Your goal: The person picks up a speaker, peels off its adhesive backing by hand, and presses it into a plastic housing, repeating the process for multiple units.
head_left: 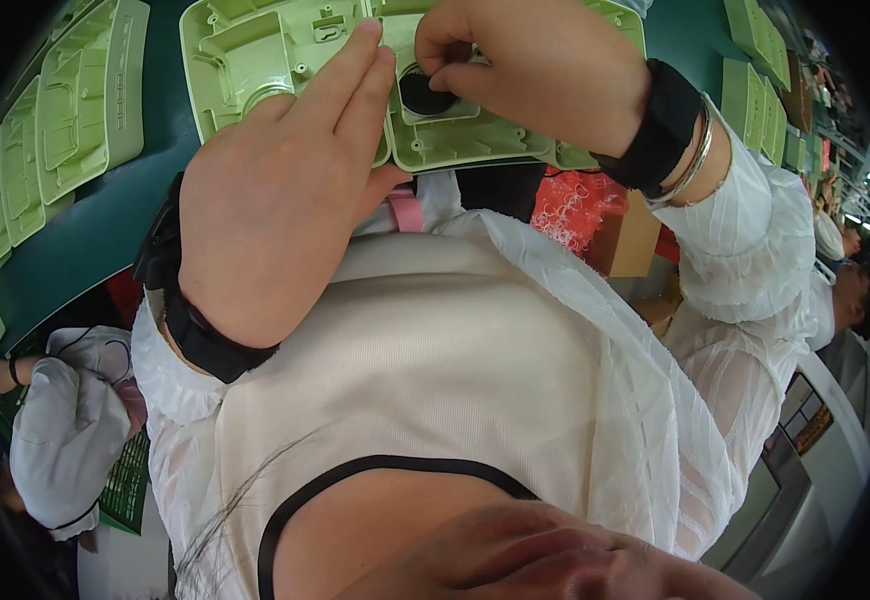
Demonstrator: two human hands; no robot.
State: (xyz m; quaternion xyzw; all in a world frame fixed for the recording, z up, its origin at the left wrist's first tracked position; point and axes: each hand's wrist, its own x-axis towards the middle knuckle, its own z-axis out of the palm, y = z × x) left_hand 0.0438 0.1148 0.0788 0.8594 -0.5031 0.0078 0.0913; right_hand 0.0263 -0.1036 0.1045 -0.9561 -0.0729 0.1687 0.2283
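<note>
A pale green moulded plastic housing (245,60) lies open side up at the table's near edge, with another green housing (445,148) against its right side. My left hand (275,200) rests over the left housing, its index and middle fingers stretched out toward the seam and its thumb at the near edge. A black round disc (425,95) sits in the ring-shaped recess of the right housing. Curled over it, my right hand (515,65) has thumb and index finger closed at the disc's edge. The palm side of both hands is hidden.
Green housings (80,100) stand in a row along the left of the dark green table (65,255), with more green housings (755,105) at the far right. Below the table edge are a red bag (575,210) and a cardboard box (623,240). Another person's sleeve (65,430) shows at left.
</note>
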